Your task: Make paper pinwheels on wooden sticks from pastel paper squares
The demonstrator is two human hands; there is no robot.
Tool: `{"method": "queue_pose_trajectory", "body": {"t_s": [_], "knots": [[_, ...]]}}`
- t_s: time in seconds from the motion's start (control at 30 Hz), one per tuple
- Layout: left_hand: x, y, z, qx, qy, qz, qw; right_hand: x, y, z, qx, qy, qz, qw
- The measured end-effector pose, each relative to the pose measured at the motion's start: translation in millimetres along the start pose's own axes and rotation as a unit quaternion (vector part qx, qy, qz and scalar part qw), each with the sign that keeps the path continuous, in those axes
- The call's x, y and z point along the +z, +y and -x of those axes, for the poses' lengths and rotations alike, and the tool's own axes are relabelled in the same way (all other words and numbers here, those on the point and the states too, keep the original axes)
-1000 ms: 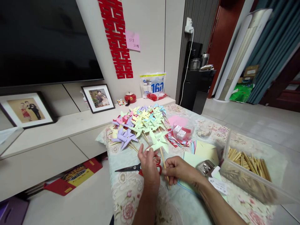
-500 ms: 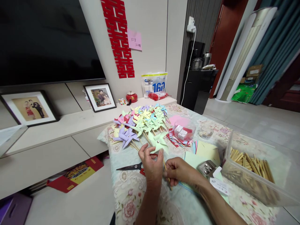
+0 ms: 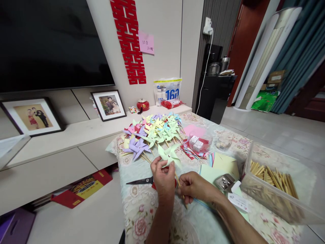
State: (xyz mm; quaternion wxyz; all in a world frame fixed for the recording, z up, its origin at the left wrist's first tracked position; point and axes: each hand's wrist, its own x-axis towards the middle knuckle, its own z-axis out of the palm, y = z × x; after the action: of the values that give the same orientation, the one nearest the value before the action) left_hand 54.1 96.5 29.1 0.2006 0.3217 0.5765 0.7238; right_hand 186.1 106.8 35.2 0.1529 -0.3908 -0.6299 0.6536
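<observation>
My left hand is closed on the head of a pale green paper pinwheel, fingers pressed at its lower edge. Lower down, my right hand pinches the pinwheel's thin wooden stick, whose end sticks out below the fingers. Black-bladed scissors lie to the left, their red handles partly hidden under my left hand. Beyond the hands is a heap of finished pinwheels in green, yellow, purple, pink and blue.
A clear plastic bin of short sticks stands at the right. Nearer are a metal-topped tin, coloured paper sheets, a clear tub over striped strips, and a small round dish. A cabinet borders the table's far left.
The pinwheel's head has shifted slightly left and up, and its blades have turned a little. Both hands keep their hold.
</observation>
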Motion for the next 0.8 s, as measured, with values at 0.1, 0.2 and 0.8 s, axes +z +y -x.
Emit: {"method": "queue_pose_trajectory", "body": {"t_s": [0.1, 0.2, 0.8], "knots": [[0.4, 2.9, 0.2, -0.012, 0.004, 0.017, 1.0, -0.2, -2.4, 1.5, 0.003, -0.009, 0.002, 1.0], [0.9, 3.9, 0.4, -0.022, 0.005, 0.023, 0.999, -0.4, -5.7, 3.2, 0.004, -0.015, 0.009, 1.0], [-9.2, 2.6, -3.3, 0.063, 0.002, -0.032, 0.998, -24.4, -18.6, 18.0, -0.058, 0.257, 0.46, 0.848]]}}
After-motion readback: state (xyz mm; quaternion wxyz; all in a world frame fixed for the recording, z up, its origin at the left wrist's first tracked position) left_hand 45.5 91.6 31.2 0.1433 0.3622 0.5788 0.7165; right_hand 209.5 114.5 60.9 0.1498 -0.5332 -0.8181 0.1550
